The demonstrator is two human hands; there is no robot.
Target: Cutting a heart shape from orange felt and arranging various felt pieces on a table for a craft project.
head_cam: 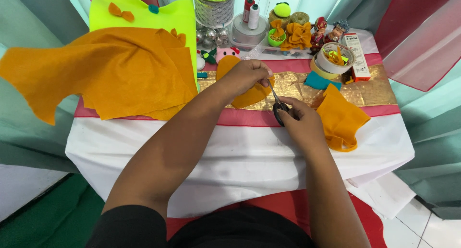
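The left hand [245, 76] pinches a rounded orange felt piece [249, 95]; the right hand [300, 121] grips black-handled scissors [277, 106] cutting its right edge, the cut seemingly unfinished above the counter [240, 147].

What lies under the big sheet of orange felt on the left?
Under the big orange felt sheet a neon-yellow felt sheet shows at the top, and the white tablecloth below. Anything else beneath is covered.

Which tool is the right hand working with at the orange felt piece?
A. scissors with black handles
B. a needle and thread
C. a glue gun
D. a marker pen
A: the right hand grips black-handled scissors, their blades reaching the orange felt piece that the left hand holds.
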